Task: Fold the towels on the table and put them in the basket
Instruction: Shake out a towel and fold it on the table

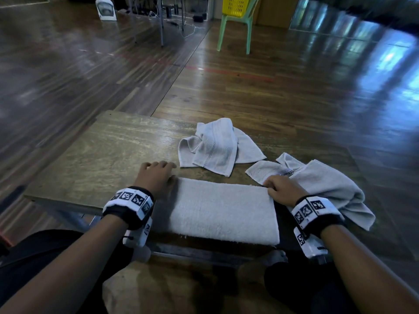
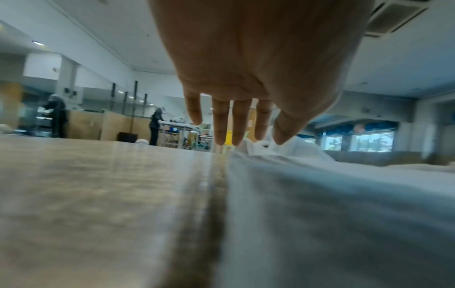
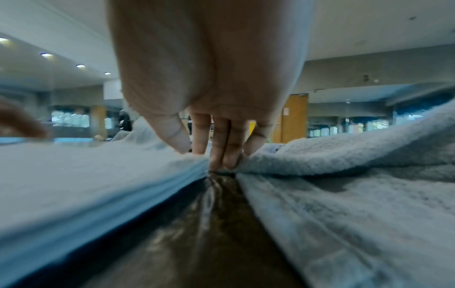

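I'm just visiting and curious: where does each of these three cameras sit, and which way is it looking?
Head: on the head, looking down at the folded towel, table, both forearms.
Left wrist: low by the table, along the left hand.
Right wrist: low, along the right hand between towels.
Shared: all show the folded towel.

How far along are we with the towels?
Done: no towel can be seen in the yellow basket. In hand: the folded towel lies flat, left hand and right hand at its far corners. Left: the crumpled middle towel and right towel are unfolded.
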A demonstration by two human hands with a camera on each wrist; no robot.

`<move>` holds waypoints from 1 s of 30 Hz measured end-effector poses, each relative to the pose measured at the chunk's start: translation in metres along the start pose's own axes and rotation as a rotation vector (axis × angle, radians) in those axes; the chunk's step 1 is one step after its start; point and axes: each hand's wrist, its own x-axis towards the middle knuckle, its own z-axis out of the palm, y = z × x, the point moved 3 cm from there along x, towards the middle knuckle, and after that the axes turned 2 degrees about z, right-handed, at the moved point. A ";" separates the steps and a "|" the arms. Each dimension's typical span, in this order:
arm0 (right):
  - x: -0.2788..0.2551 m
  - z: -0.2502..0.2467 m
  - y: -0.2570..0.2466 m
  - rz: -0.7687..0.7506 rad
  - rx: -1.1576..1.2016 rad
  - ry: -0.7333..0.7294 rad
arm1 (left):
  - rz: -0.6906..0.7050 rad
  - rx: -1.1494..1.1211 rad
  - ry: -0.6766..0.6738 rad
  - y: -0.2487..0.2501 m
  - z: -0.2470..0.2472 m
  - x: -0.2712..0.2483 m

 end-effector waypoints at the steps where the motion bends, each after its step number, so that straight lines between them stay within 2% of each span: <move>1: -0.002 0.002 -0.006 -0.020 -0.040 0.042 | 0.038 -0.003 0.005 0.011 0.001 -0.003; 4: -0.016 0.013 -0.032 -0.172 -0.088 0.138 | 0.193 -0.009 -0.057 0.057 0.008 -0.018; 6: -0.027 0.027 -0.049 -0.283 -0.145 0.121 | 0.290 0.004 -0.092 0.087 0.019 -0.030; 9: -0.035 0.052 -0.065 -0.347 -0.245 0.052 | 0.301 -0.020 -0.130 0.109 0.041 -0.039; 13: -0.039 0.063 -0.064 -0.318 -0.295 0.027 | 0.241 0.005 -0.119 0.099 0.055 -0.037; 18: -0.035 0.058 -0.033 -0.243 -0.297 0.004 | 0.141 -0.025 -0.113 0.055 0.053 -0.034; 23: -0.042 0.050 -0.008 -0.147 -0.301 0.005 | 0.034 0.062 -0.185 0.020 0.042 -0.048; 25: -0.046 0.048 -0.004 -0.143 -0.305 -0.001 | 0.057 0.087 -0.132 0.031 0.032 -0.059; 28: -0.049 0.048 -0.002 -0.143 -0.301 -0.009 | 0.229 0.013 0.029 0.066 0.022 -0.082; 30: -0.049 0.046 -0.005 -0.143 -0.297 -0.006 | 0.276 -0.067 0.006 0.080 0.026 -0.092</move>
